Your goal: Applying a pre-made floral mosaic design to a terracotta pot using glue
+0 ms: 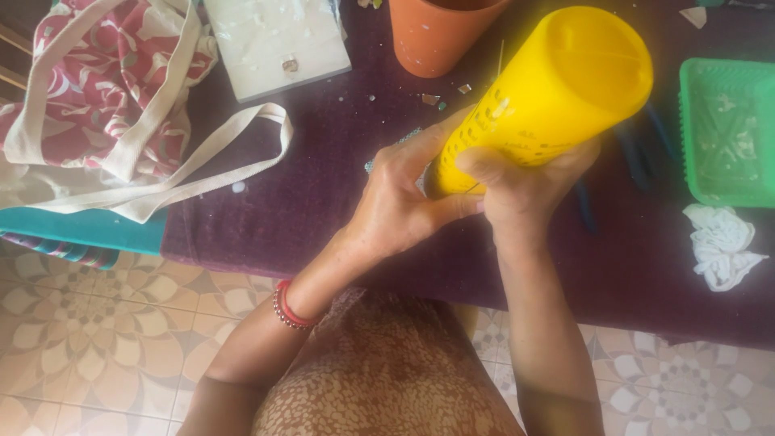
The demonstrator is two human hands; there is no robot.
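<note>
**Both hands on a yellow container over the purple table**

Right hand (525, 182) wraps the lower end of a yellow cylindrical container (557, 85), thumb laid across the front, fingers curled round the far side and mostly hidden. The container is tilted, flat bottom up toward the camera, held above the purple tablecloth (323, 202) and not resting on it. Left hand (400, 202) sits against the container's lower end, index finger stretched along its side, thumb pressed toward the right hand; other fingers tucked under, can't tell how they lie. A thin needle-like thing shows between the two hands, too small to be sure of. Red bead bracelet (286, 307) on the left wrist.

Around: terracotta pot (436, 32) just behind the container, white tile (274, 40) to its left, floral cloth bag (105, 97) with cream straps at far left. Green plastic tray (726, 129) at the right edge, crumpled white cloth (718, 242) below it. Small shards scattered near the pot. Patterned tile floor (97, 323) below the table.
</note>
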